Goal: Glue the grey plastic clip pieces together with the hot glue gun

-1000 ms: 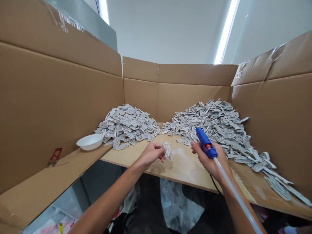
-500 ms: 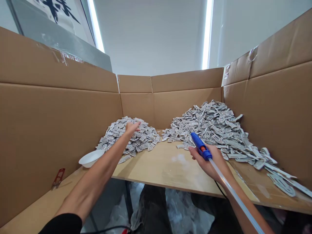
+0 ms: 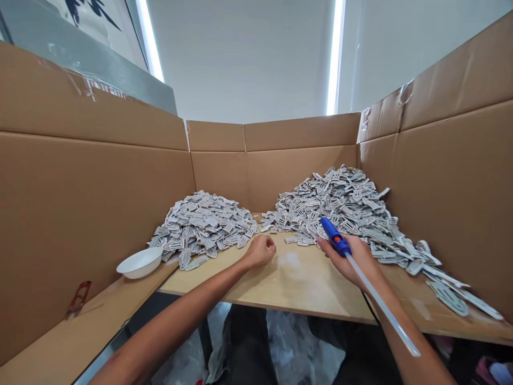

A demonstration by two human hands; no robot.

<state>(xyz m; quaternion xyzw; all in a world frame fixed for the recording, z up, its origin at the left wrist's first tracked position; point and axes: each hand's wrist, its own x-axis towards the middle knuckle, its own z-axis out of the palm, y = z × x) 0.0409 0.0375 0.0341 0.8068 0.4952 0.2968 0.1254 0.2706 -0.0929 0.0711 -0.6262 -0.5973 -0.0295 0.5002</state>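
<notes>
Bowl beside left pile; cardboard behind.

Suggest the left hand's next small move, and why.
Probably reach to the near edge of the right pile and pinch one loose piece: no piece shows in the curled left hand, while the right hand holds the glue gun.

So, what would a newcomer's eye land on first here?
Probably the larger heap of grey cut-out pieces, piled at the right of the table, with a smaller heap at the left. Next, the bright blue glue gun in the right hand, a long clear glue stick trailing from its back.
</notes>
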